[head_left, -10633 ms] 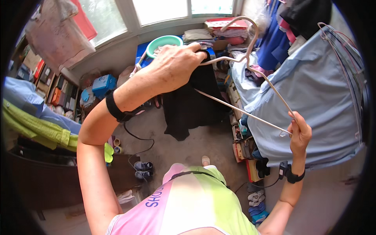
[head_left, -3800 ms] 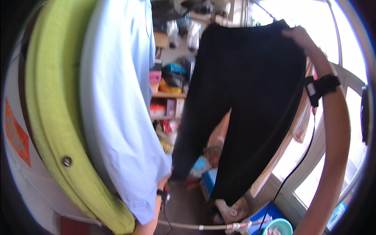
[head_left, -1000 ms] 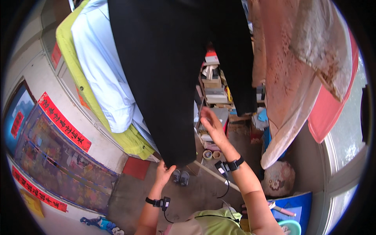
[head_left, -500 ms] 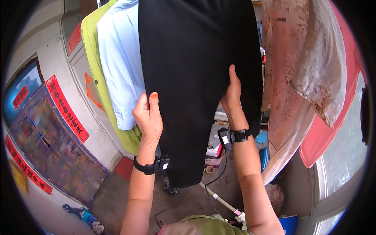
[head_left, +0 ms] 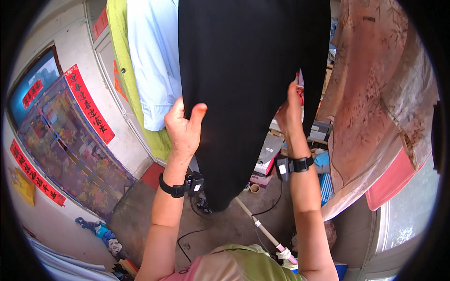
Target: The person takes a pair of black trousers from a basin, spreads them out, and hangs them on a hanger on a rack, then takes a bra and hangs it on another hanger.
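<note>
A pair of black trousers [head_left: 234,107] hangs upright in front of me, with its upper end out of view. My left hand [head_left: 182,126] is closed on the outer edge of the left trouser leg. Its thumb lies over the front and its fingers go behind the cloth. At the gap between the two legs, my right hand [head_left: 291,110] grips the inner edge of that same leg. The right thumb points up, and the fingers are mostly hidden by the black cloth.
Beside the trousers hang a light blue shirt [head_left: 154,61] and a green garment [head_left: 118,42]. A stained pinkish cloth [head_left: 365,84] hangs at the right. A pale pole [head_left: 258,222] leans up from the floor, near a dark cable [head_left: 269,210] and several boxes [head_left: 262,178].
Both hands have shifted slightly right in the picture, still at the same leg. Its lower end looks narrower and bent back, and the gap between the legs has widened.
</note>
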Tool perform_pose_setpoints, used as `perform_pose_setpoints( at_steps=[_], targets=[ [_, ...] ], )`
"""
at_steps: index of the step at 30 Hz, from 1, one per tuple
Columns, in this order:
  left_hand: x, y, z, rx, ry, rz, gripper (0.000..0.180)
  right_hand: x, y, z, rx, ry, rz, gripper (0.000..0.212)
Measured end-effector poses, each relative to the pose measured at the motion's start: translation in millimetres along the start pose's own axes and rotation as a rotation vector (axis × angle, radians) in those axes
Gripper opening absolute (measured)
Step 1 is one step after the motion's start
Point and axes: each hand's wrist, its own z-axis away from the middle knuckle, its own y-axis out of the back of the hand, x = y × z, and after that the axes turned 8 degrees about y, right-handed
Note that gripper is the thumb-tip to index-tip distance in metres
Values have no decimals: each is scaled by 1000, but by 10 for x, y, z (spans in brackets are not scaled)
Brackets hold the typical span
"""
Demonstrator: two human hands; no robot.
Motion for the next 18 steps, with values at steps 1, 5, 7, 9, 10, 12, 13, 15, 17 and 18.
perform_pose_setpoints(
  at_steps=[1,5,7,9,10,12,13,15,17,18],
  targets=[
    [39,-65,14,-42,-25,102,34,68,178,69,-113,-51,-28,29],
    [-194,21,290,-231,298,-208,32,352,309,608,-238,-215,-6,43],
    [-355,57,574,-183,356,-230,24,602,465,856,-202,-289,-12,43],
    [-629,57,859,-81,302,-158,21,907,699,1117,-197,-248,44,39],
    [-712,70,994,-31,339,-154,19,980,759,1259,-180,-285,38,33],
    [-765,-20,1179,60,348,-126,17,1166,1030,1542,-114,-337,84,18],
    [-813,-14,1232,58,354,-125,17,1277,1207,1671,-88,-373,118,13],
    [-1068,66,1376,4,313,-54,19,1214,1240,1890,-98,-406,145,10],
    [-1277,224,1530,-48,328,-45,22,998,1214,1885,-105,-437,173,9],
    [-1290,308,1576,-111,319,-38,20,725,1143,1783,-272,-455,482,10]
  ],
)
